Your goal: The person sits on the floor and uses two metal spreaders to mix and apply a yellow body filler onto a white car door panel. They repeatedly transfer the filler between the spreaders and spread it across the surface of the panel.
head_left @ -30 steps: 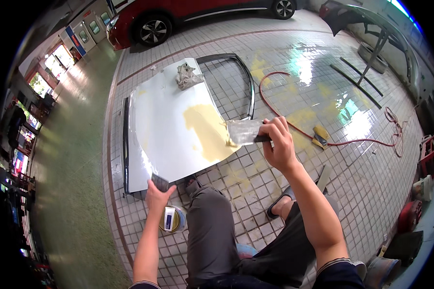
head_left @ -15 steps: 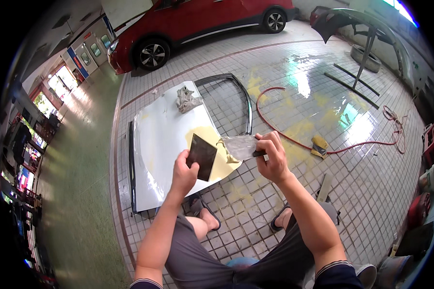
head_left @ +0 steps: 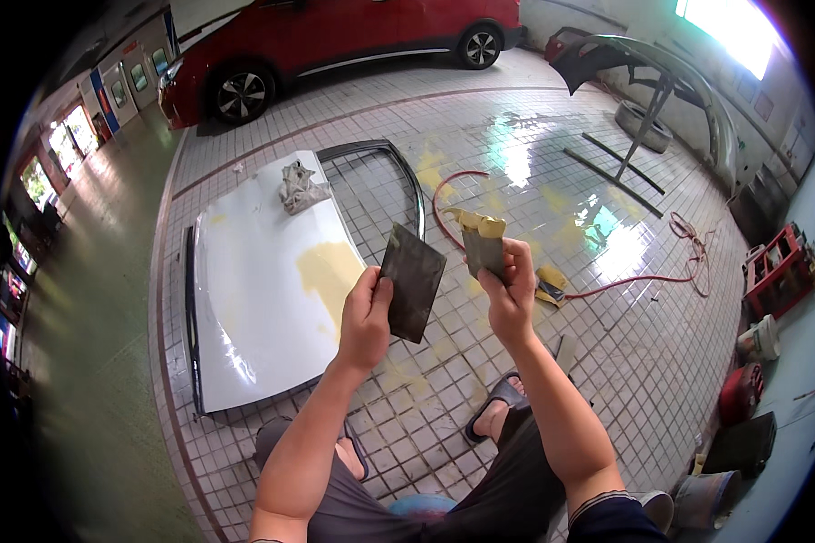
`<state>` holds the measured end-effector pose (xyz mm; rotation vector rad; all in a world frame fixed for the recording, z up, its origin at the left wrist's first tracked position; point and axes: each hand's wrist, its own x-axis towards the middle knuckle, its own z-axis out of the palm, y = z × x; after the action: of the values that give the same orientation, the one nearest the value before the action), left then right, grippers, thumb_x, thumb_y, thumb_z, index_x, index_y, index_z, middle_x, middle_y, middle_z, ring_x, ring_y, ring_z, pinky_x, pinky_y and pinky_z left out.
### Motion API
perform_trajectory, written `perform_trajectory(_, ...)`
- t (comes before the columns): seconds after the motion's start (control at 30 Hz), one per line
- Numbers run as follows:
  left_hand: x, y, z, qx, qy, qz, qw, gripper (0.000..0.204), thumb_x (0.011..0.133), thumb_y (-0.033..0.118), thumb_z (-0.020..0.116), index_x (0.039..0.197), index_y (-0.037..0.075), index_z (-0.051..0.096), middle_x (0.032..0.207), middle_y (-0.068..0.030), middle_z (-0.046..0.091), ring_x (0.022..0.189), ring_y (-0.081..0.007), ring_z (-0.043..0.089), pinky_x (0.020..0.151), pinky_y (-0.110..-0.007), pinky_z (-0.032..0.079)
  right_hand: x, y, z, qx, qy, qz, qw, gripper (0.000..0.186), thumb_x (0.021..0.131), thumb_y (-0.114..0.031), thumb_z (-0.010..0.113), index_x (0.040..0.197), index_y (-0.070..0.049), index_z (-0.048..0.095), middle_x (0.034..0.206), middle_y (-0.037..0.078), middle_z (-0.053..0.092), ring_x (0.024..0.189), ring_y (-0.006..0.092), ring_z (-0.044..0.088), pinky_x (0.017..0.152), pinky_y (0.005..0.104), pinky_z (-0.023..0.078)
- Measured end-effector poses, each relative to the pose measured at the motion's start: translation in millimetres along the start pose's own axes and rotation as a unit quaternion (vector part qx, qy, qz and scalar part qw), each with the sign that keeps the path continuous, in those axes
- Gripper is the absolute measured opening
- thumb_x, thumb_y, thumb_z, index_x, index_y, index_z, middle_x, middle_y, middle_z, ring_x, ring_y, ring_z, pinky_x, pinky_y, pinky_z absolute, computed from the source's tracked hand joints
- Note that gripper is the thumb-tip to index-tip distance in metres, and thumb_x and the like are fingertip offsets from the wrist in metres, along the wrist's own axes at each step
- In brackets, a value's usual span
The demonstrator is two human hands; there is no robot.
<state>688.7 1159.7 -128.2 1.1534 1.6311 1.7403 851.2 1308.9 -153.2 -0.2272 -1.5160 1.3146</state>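
Observation:
My left hand (head_left: 366, 312) is closed on a dark, flat rectangular plate (head_left: 415, 288), thumb across its face. In my right hand (head_left: 511, 297) is a grey putty knife (head_left: 485, 255), held upright with its broad edge away from me. Yellow putty (head_left: 480, 223) clings along that edge. Plate and knife are a short way apart. To the left, below both hands, a white car door (head_left: 254, 317) lies on the floor, with a smooth yellow putty patch (head_left: 324, 276) on the side nearest my hands. A crumpled grey rag (head_left: 300, 188) rests on the door's far end.
A red car (head_left: 335, 36) stands beyond the door. On the tiles lie a red hose (head_left: 607, 288) and a yellow-and-dark pad (head_left: 551, 284). A stand holding a bumper (head_left: 656, 54) is at the far right. A red crate (head_left: 779, 262) and buckets line the right wall.
My right hand has turned the putty knife from pointing left to upright and drawn it away from the plate. The view has swung right, so the door sits further left.

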Motion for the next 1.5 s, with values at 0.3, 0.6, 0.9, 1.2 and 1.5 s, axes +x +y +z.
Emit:
perform_trajectory(0.3,-5,-16,5,0.092,0.027,0.1,0.99,0.02,0.108,0.021,0.045,0.102,0.004,0.052,0.062,-0.0145,0.051,0.056,-0.0311,0.053,0.054,-0.04,0.04,-17,-47,39,0.324,0.033,0.183,0.928,0.046,0.088,0.011,0.049,0.131,0.001,0.059,0.13,0.015,0.064,0.124,0.0293,0.06,0.109,0.0467,0.047)
perform_trajectory(0.6,2,-13,-8,0.169,0.043,0.175,0.969,0.012,0.103,0.018,0.056,0.1,0.007,0.054,0.059,-0.017,0.057,0.054,-0.0408,0.06,0.046,-0.045,0.043,-29,-30,35,0.308,-0.048,0.213,0.926,0.044,0.082,0.014,0.049,0.117,-0.003,0.07,0.126,0.012,0.068,0.123,0.0305,0.061,0.108,0.048,0.046)
perform_trajectory(0.9,-4,-9,-20,0.134,0.109,0.28,0.944,0.022,0.107,0.017,0.045,0.091,0.003,0.05,0.058,-0.0116,0.051,0.045,-0.0288,0.051,0.046,-0.037,0.039,-16,4,37,-0.313,-0.186,0.077,0.928,0.048,0.079,0.012,0.051,0.123,0.001,0.067,0.13,0.013,0.055,0.11,0.022,0.057,0.091,0.0291,0.045)
perform_trajectory(1.2,-1,-14,-26,0.187,0.052,0.251,0.948,0.016,0.104,0.013,0.052,0.09,0.004,0.055,0.057,-0.0149,0.053,0.049,-0.038,0.057,0.045,-0.043,0.041,-19,-39,51,0.414,-0.02,0.258,0.873,0.049,0.082,0.011,0.048,0.127,0.0,0.062,0.125,0.013,0.066,0.12,0.0288,0.062,0.109,0.0452,0.046)
perform_trajectory(1.5,-2,-8,-26,0.207,0.119,0.258,0.936,0.015,0.103,0.012,0.054,0.09,0.004,0.055,0.058,-0.0137,0.054,0.049,-0.038,0.056,0.045,-0.042,0.041,-17,-22,46,-0.18,-0.227,0.098,0.952,0.042,0.08,0.012,0.051,0.118,0.006,0.068,0.137,0.01,0.053,0.12,0.0242,0.053,0.1,0.0356,0.046)
